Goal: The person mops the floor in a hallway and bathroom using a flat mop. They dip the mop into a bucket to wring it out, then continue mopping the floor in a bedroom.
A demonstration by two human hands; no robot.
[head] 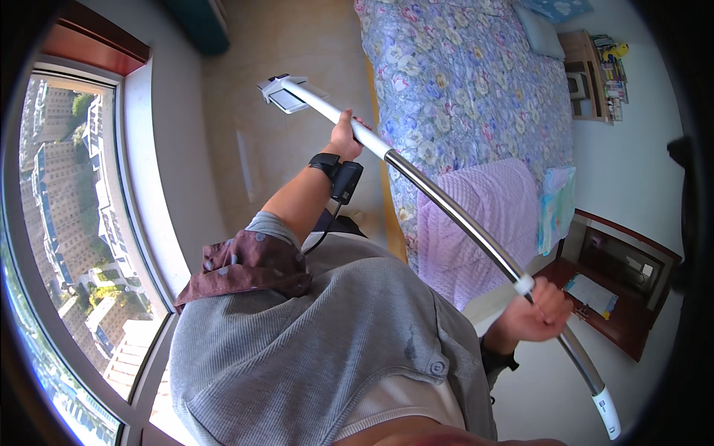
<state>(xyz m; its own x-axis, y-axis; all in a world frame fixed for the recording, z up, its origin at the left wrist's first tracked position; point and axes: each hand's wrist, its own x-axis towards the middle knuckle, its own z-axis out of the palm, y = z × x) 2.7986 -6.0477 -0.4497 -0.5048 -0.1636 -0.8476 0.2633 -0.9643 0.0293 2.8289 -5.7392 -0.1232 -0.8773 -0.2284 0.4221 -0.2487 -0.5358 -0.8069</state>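
Observation:
A long pole (458, 214) of bright metal and white plastic slants across the view, apparently a flat mop or a window cleaner. My left hand (347, 136) grips its white section near the head. The fingers of my right hand (538, 312) are curled around the metal part, just below a white collar (524, 284). At the far end, a white flat head (287, 96) with a frame-like body hangs over the tiled floor. The white end cap (606, 415) of the pole points to the lower right. A black device (346, 182) with a cable is strapped to my left wrist.
A large window (83, 223) with high-rise buildings outside is on my left. Ahead to the right stands a bed with a floral cover (446, 83) and a folded lilac blanket (477, 223). A dark red wooden desk (630, 331) is at the right, and a shelf (594, 111) with small items beyond it.

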